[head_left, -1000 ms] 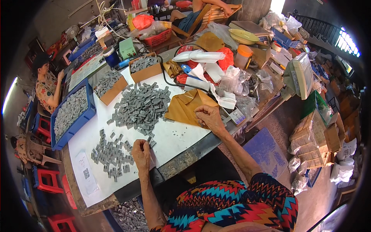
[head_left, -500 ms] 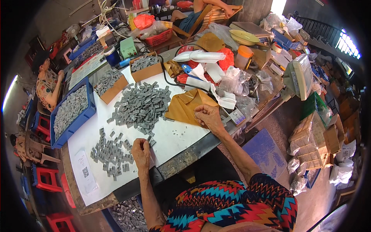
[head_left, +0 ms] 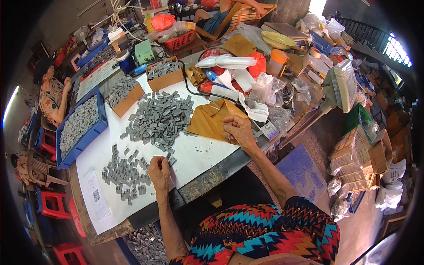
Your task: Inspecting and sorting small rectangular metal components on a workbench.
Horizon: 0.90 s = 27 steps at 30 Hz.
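Note:
My left hand [head_left: 160, 175] is closed in a pinch above the front of the white sheet [head_left: 185, 164], beside a few loose grey blocks. What its fingers hold, if anything, is hidden. My right hand [head_left: 240, 131] is also pinched, over the near right corner of a brown paper envelope [head_left: 211, 118]; I cannot make out anything between those fingertips. A large heap of small grey rectangular blocks [head_left: 160, 118] lies ahead of my left hand. A smaller spread of the same grey blocks [head_left: 125, 172] lies to its left. Several tiny dark bits [head_left: 197, 149] lie between my hands.
A blue tray [head_left: 105, 121] of small grey pieces and two open cardboard boxes [head_left: 167, 82] of blocks stand behind the heaps. Plastic bags [head_left: 267, 88] and a scale display [head_left: 342, 86] crowd the right. A person [head_left: 52, 99] sits at the far left. Another blue bin sits below the table.
The whole view has shifted very slightly. The fingers of my right hand have moved a little over the envelope; my left hand keeps its pinch in nearly the same place.

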Each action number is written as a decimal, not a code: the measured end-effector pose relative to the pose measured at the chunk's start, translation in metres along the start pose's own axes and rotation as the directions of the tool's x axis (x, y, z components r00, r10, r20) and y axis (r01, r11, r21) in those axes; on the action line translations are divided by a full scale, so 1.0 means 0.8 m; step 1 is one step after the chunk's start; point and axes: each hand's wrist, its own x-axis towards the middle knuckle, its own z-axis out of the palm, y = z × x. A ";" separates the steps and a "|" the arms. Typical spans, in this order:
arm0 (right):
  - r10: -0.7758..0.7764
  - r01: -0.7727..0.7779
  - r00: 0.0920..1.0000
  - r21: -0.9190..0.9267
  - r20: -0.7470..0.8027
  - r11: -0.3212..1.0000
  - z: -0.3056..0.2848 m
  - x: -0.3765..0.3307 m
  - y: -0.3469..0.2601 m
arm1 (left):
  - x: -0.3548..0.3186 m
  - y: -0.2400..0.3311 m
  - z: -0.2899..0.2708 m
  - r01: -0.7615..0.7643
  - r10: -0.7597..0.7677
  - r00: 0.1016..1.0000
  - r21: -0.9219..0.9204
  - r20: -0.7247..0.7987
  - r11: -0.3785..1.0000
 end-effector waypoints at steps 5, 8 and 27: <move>0.030 -0.029 0.999 0.037 -0.018 0.999 -0.002 0.005 0.002 | 0.005 0.001 0.000 0.016 -0.016 1.000 -0.002 -0.001 1.000; 0.043 -0.042 0.999 0.068 -0.021 0.997 -0.005 0.009 0.005 | 0.008 -0.002 0.001 0.005 -0.005 1.000 -0.009 -0.004 1.000; 0.129 -0.111 0.986 0.172 -0.100 0.979 -0.012 0.017 0.009 | 0.011 -0.010 0.000 -0.018 0.019 0.999 -0.005 0.030 1.000</move>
